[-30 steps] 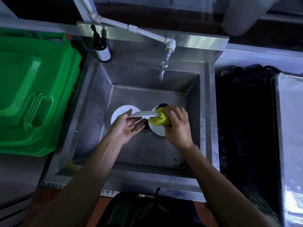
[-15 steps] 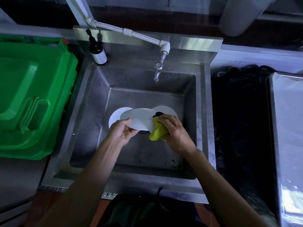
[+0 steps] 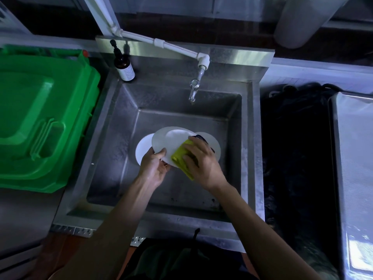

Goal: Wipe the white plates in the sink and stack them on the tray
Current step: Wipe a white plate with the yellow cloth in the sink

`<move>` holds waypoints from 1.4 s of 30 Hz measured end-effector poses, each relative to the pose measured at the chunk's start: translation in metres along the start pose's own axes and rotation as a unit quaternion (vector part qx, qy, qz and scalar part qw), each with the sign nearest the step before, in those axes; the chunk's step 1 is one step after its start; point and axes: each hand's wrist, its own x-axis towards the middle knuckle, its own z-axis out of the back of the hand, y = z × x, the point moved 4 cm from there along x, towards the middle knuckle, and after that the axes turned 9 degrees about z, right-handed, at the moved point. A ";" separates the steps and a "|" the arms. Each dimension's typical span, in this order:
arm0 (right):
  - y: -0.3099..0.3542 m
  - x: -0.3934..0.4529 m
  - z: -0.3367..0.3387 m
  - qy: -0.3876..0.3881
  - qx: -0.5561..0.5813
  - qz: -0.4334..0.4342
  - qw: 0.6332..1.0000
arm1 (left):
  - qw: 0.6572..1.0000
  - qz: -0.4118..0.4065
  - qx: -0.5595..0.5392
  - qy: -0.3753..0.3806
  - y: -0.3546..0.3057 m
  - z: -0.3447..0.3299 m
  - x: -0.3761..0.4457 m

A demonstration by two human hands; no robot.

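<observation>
At your far left lies a green plastic bin lid [image 3: 40,118], just beside the steel sink [image 3: 113,138]. On the sink's back left corner stands a dark pump bottle [image 3: 123,66] with a pale label. A white pipe [image 3: 161,44] runs from the upper left across to a metal tap [image 3: 193,90] that hangs over the basin.

In the basin, one white plate [image 3: 142,151] lies flat on the floor at the left, partly covered by the plate you hold. Your left hand [image 3: 154,168] grips the near edge of the held plate [image 3: 171,140], thumb on top and fingers curled beneath, so the plate sits tilted above the basin floor with its face toward you. Your right hand [image 3: 201,160] presses a yellow-green sponge [image 3: 180,158] against the right side of that plate, fingers curled over the sponge. A dark side of the sponge peeks out past your fingertips. Behind your right hand another white plate [image 3: 212,141] lies on the basin floor at the right.

Right of the sink is a dark, shadowed gap whose contents you cannot make out. At the far right edge sits a shiny metal tray [image 3: 355,158], well apart from the plates.
</observation>
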 end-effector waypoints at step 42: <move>-0.064 0.012 0.012 -0.068 0.126 -0.201 0.969 | 0.989 -0.023 0.105 0.105 -0.007 0.000 -0.035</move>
